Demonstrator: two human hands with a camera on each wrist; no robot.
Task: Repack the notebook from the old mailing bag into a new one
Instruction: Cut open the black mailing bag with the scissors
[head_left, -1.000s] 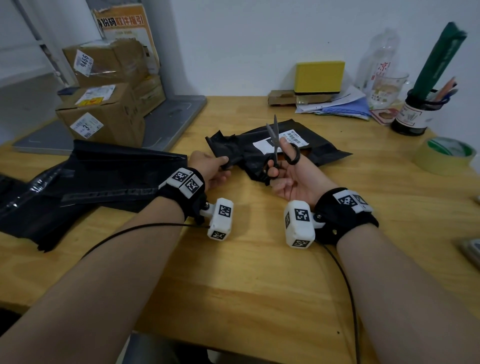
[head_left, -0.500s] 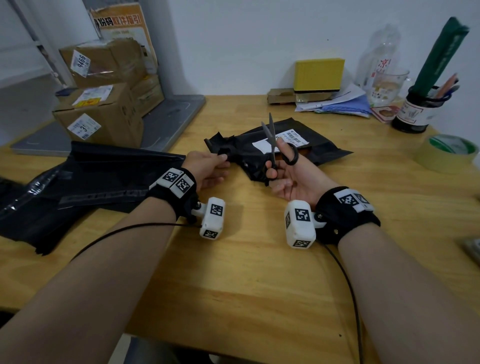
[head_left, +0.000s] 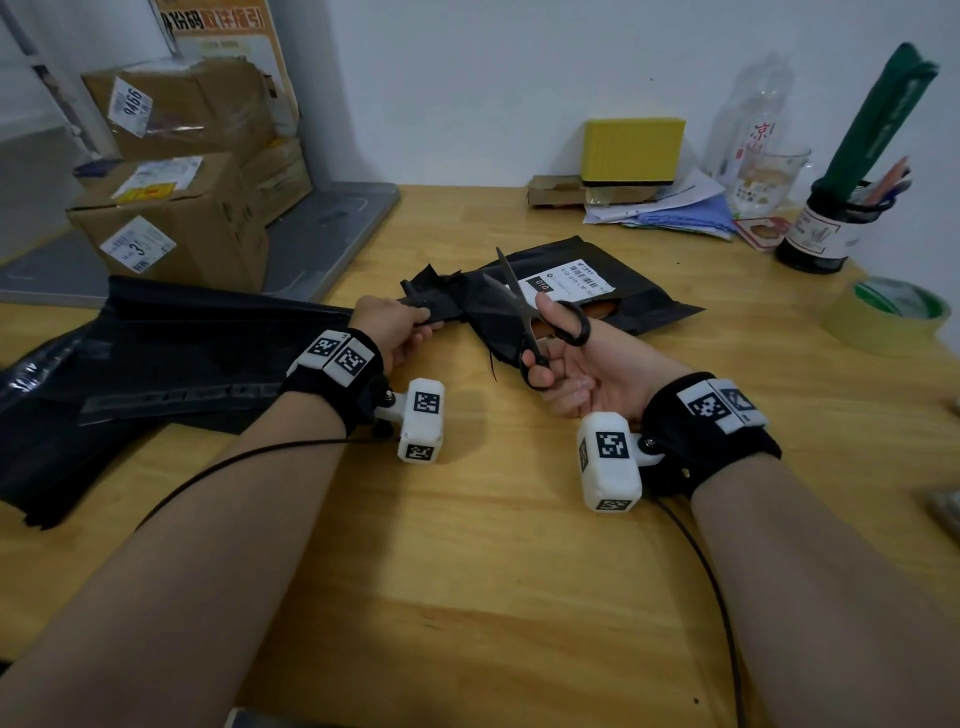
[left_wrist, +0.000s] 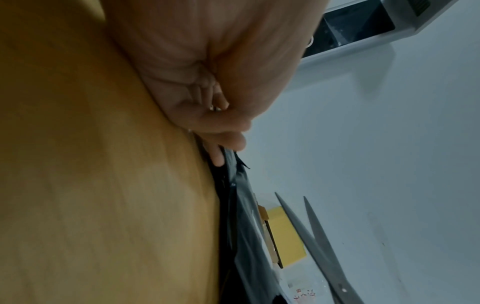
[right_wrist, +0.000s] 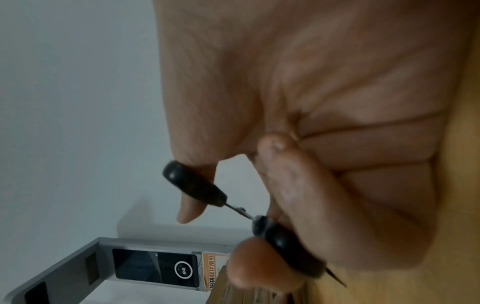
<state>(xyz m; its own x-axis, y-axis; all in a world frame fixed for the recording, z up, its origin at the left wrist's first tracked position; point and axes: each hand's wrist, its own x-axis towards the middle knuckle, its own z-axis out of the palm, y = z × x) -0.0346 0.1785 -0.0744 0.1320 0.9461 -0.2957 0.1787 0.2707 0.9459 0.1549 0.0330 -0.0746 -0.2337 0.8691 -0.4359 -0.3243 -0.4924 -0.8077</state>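
Note:
The old black mailing bag (head_left: 639, 291) with a white label lies mid-table; a brown edge, seemingly the notebook (head_left: 597, 310), shows through its opening. My left hand (head_left: 395, 327) pinches the bag's left end (left_wrist: 233, 181) against the table. My right hand (head_left: 561, 364) holds black-handled scissors (head_left: 524, 312), thumb and fingers through the loops (right_wrist: 192, 181). The blades (left_wrist: 311, 232) are parted and point up over the bag's left part. A pile of black new bags (head_left: 171, 358) lies at the left.
Cardboard boxes (head_left: 176, 228) stand on a grey scale at the back left. A yellow box (head_left: 631, 148), papers, a bottle and a glass line the back wall. A pen holder (head_left: 826, 228) and a tape roll (head_left: 883, 317) sit at the right.
The scissor blades have opened wider and tilted left over the bag's left end. My left hand has shifted slightly left while still pinching the bag.

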